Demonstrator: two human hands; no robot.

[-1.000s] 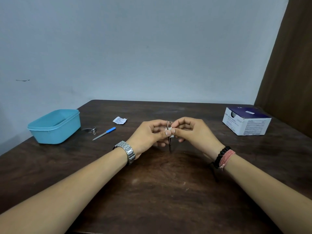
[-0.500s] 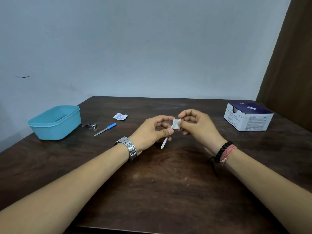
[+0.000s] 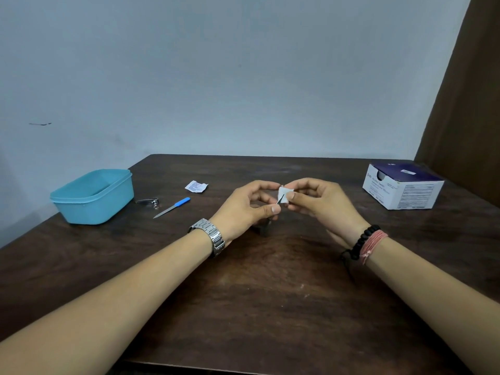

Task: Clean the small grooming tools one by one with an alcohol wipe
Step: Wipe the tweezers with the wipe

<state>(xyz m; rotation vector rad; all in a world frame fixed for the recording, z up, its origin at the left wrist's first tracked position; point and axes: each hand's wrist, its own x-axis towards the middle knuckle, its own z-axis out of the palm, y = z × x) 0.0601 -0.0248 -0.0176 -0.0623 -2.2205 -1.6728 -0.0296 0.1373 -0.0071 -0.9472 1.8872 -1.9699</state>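
I judged the tweezers (image 3: 279, 199) light, stiff and slick bare metal, best held by the rear half so the tips stayed free for wiping; only a thin dark sliver showed, above the table's (image 3: 270, 307) centre. The alcohol wipe (image 3: 284, 194) looked soft, damp and easily crumpled. My left hand (image 3: 247, 208) had its fingers curled, thumb and forefinger pinching the tool low down. My right hand (image 3: 320, 203) pinched the folded wipe round the tips, the other fingers loosely bent behind. At ten o'clock lay the nail file (image 3: 172, 207), the nail clipper (image 3: 148, 201) beside the blue tub (image 3: 92, 197), and a torn sachet (image 3: 196, 186); the wipe box (image 3: 400, 186) sat at two o'clock.
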